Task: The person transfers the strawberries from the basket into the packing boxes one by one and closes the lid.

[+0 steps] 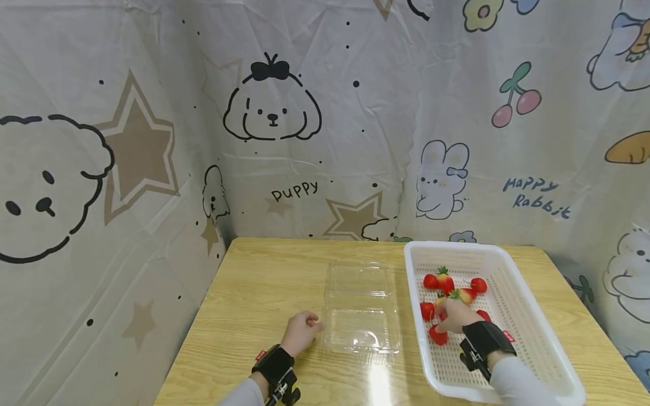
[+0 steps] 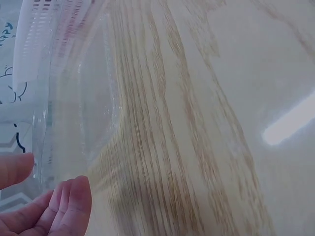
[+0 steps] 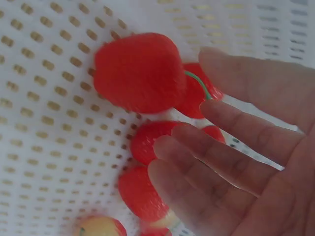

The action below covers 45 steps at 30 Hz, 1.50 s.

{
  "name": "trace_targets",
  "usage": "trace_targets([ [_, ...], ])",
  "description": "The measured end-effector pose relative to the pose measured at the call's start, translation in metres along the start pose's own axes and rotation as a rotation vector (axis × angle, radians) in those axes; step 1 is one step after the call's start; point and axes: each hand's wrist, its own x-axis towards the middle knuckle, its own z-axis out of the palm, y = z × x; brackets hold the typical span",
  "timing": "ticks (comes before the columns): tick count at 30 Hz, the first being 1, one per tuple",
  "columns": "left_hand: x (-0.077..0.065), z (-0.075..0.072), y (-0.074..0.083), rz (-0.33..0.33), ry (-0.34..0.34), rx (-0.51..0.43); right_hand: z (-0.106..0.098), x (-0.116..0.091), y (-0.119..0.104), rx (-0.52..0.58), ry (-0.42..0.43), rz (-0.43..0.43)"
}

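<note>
In the head view my right hand (image 1: 455, 316) reaches down into a white basket (image 1: 513, 361) among red toy fruits. Its thumb and fingers are spread apart in the right wrist view. A red cherry (image 3: 140, 73) lies ahead of them, its green stem (image 3: 197, 81) running to the tip of the index finger. More red fruits (image 3: 142, 191) lie behind the other fingertips. My left hand (image 1: 301, 334) is beside the left edge of a clear plastic box (image 1: 361, 330), fingers loosely bent, a gap between thumb and fingertips (image 2: 74, 196).
The clear box lies unfolded on the wooden table (image 1: 274, 282), its lid half (image 1: 358, 279) toward the back. Red-yellow fruits with green leaves (image 1: 444, 282) lie in the basket's far part. A printed curtain (image 1: 304, 169) hangs behind and beside the table.
</note>
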Motion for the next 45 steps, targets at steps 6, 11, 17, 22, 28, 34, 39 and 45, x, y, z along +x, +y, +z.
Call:
trace_targets([
  [6,-0.001,0.004,0.0,-0.024,0.0,-0.043,0.012,0.002,0.004,-0.005,-0.011,-0.005],
  [11,-0.001,0.006,0.002,-0.042,0.005,-0.07,0.02,0.002,0.006,-0.015,-0.019,0.005],
  [17,0.0,0.01,0.001,-0.057,0.004,-0.166,0.024,0.004,0.008,-0.022,-0.012,0.001],
  [22,0.002,0.013,-0.002,-0.076,0.003,-0.241,0.027,0.008,0.012,-0.026,-0.026,0.026],
  [28,0.003,0.014,-0.005,-0.105,0.006,-0.281,0.027,0.008,0.012,-0.021,-0.022,0.011],
  [34,0.003,0.014,-0.005,-0.117,0.014,-0.283,0.026,0.006,0.011,0.015,-0.009,-0.014],
  [39,0.002,0.014,-0.003,-0.115,0.015,-0.282,0.017,0.002,0.013,0.063,-0.01,-0.005],
  [45,0.002,0.014,-0.003,-0.125,0.012,-0.297,-0.011,-0.003,0.011,0.098,0.039,-0.022],
])
